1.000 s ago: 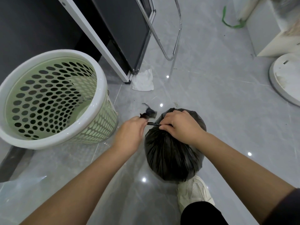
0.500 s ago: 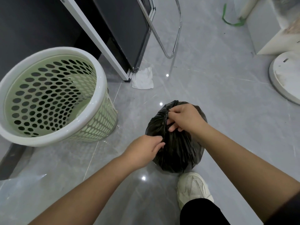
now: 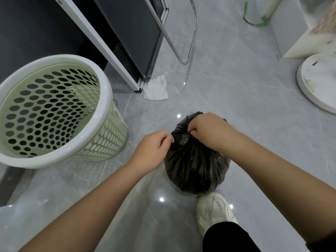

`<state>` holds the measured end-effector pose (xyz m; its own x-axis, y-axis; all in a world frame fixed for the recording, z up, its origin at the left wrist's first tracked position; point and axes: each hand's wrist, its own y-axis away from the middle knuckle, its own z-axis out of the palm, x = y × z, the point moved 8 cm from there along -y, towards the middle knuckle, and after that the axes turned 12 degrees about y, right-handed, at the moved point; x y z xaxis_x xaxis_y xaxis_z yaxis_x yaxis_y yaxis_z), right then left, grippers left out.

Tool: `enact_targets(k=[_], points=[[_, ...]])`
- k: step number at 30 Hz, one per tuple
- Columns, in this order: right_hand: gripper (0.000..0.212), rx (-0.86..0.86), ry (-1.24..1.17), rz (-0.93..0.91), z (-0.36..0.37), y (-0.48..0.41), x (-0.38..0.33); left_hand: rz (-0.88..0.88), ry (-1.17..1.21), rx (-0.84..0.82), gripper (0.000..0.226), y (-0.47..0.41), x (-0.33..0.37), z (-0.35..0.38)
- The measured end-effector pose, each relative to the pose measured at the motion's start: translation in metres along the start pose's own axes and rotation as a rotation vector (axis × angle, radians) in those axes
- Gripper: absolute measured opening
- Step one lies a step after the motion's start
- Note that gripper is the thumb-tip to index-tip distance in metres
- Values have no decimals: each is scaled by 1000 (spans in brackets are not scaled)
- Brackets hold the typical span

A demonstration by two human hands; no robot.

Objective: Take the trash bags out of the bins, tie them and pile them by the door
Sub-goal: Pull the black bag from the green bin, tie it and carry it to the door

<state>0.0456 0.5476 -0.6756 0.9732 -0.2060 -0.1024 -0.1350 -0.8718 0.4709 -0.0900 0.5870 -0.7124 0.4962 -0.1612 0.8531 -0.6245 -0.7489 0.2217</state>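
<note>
Both hands are down on the black bag, which sits full and rounded on the grey floor, right in front of a pale shoe. The right hand is on top of the bag, fingers curled in tight and pinching the gathered plastic at its neck. The left hand comes in from the other side, fingers bent and closed against the bag's upper left edge, gripping a fold of plastic there. The two hands are close together, a small bunch of black plastic between them. Whether a knot is in place under those fingers, I cannot tell.

Over on the left stands the bin, pale green with a white rim and holes all round its wall. It is upright, with no liner in it, and set apart from the bag. Beyond it, a dark panel with a white frame leans across the top of the view, and a chrome tube leg loops down beside it. A crumpled white tissue lies on the floor at the foot of that frame. Far right, a white round base sits on the floor, and a green strip lies near the top edge.
</note>
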Motion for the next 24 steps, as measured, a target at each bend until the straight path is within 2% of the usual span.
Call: enact_targets(k=[2,7,11,16,21,24], points=[[19,43,130,-49,3,-1,-5,-45,104,33,20,-10,0,-2],[21,161,234,-338,21,9,-16,-115,243,33,18,-30,2,-2],[23,325,267,-524,24,20,-26,-179,366,-35,17,-41,3,6],[26,393,268,-654,31,25,-33,-228,416,-128,16,-47,4,16],[29,413,265,-693,29,26,-35,-307,455,-232,20,-52,5,24],[36,413,258,-710,29,28,-38,-314,433,-203,34,-57,4,25]])
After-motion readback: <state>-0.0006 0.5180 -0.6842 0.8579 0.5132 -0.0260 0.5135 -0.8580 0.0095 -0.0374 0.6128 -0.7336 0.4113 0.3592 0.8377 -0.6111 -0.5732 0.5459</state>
